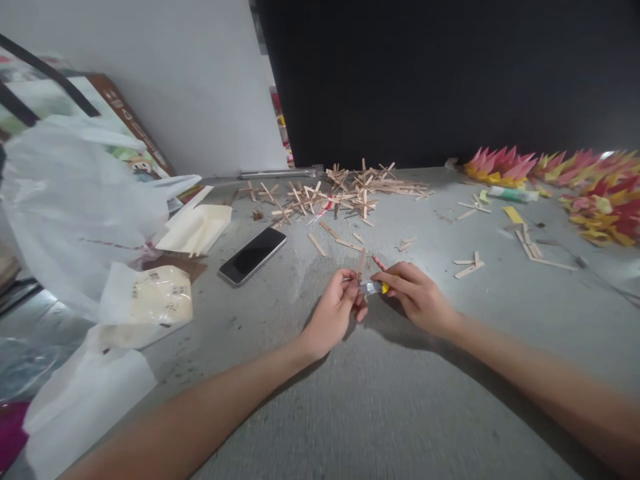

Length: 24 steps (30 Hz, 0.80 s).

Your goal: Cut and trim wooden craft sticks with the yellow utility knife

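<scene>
My left hand (333,313) is closed, pinching a small wooden stick (361,259) that stands up past the fingertips. In my right hand (420,297) is what looks like a utility knife, its broad grey blade (371,287) reaching to the left fingertips and a bit of yellow showing at the grip. A thin red rod (379,263) juts out above the right fingers; whether it is part of the knife I cannot tell. Several loose wooden sticks (317,245) lie just beyond both hands.
Crossed wooden sticks (337,179) are heaped at the back. A phone (253,255) lies left of the hands, near a white plastic bag (80,213) and a wrapped pack (163,293). Pink and yellow paper flowers (500,165) and a glue tube (513,194) sit at the back right.
</scene>
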Tool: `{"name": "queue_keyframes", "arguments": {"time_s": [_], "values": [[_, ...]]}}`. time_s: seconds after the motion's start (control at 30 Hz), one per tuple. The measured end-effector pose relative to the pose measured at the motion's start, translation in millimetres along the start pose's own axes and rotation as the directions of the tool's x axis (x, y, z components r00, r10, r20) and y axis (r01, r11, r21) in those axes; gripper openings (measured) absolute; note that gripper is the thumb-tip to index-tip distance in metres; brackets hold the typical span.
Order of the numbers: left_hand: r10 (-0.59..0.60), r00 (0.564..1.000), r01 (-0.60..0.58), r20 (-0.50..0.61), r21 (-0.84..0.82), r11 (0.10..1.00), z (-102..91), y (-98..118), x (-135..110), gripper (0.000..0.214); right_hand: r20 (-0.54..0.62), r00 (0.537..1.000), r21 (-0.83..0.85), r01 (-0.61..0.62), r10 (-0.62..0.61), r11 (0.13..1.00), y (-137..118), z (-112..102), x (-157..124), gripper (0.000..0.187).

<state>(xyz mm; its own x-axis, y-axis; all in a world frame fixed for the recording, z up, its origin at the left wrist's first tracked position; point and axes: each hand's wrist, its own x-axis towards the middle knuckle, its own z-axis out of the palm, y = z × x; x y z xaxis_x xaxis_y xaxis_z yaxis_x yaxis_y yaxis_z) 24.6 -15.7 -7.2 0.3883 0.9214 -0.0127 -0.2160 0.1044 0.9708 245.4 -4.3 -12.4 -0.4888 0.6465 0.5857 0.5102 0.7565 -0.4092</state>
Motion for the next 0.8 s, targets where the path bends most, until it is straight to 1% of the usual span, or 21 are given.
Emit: {"name": "queue_keyframes", "arguments": {"time_s": [0.2, 0.47, 0.63, 0.8], "values": [[-0.056, 0.997, 0.056, 0.056, 0.016, 0.998, 0.9, 1.5, -6.0, 0.024, 0.01, 0.998, -0.007, -0.054, 0.054, 0.998, -2.4, -2.9, 1.9, 0.036], [-0.097, 0.985, 0.086, 0.145, 0.086, 0.993, -0.6, 0.2, -11.8, 0.025, 0.023, 0.998, 0.002, -0.058, 0.058, 0.998, -4.1, -4.5, 2.7, 0.037], [-0.091, 0.986, 0.082, 0.141, 0.069, 0.994, -1.0, 2.3, -10.9, 0.026, 0.017, 0.997, 0.033, -0.071, 0.071, 0.997, -3.3, -4.4, 1.3, 0.036], [-0.085, 0.987, 0.08, 0.139, 0.045, 0.996, -1.8, 0.0, -10.3, 0.029, 0.023, 0.995, 0.06, -0.096, 0.095, 0.994, -3.6, -4.7, 1.0, 0.037]]}}
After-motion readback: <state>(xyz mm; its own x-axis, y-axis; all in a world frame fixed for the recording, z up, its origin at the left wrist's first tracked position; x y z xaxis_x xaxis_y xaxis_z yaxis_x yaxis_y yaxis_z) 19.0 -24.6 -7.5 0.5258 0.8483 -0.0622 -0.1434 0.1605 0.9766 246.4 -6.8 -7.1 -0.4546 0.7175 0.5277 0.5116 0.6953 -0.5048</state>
